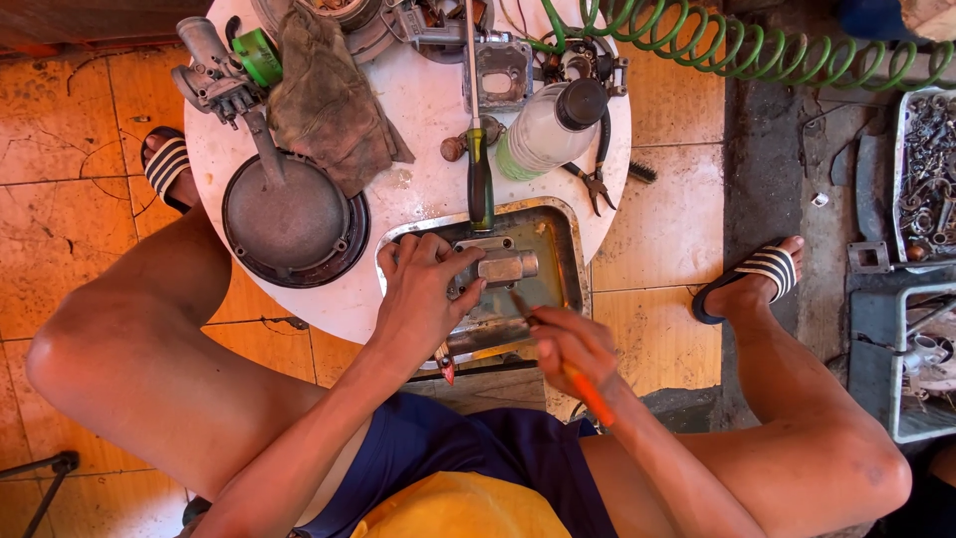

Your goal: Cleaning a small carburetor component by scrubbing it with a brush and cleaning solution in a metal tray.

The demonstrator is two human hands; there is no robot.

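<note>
My left hand (422, 286) grips a grey metal engine part (498, 266) and holds it down inside a shallow metal tray (560, 231) at the near edge of a round white table (423, 110). My right hand (572, 344) holds an orange-handled brush (581, 382) like a pen, its tip (519, 301) pointing into the tray just right of the part. Both hands are close together over the tray.
On the table lie a green-handled screwdriver (480, 169), a plastic bottle (545, 127), pliers (597, 177), a dirty rag (324, 95), a round metal cover (290, 221) and a carburettor (212, 75). A green coiled hose (757, 45) runs right. Parts bins (921, 169) stand at far right.
</note>
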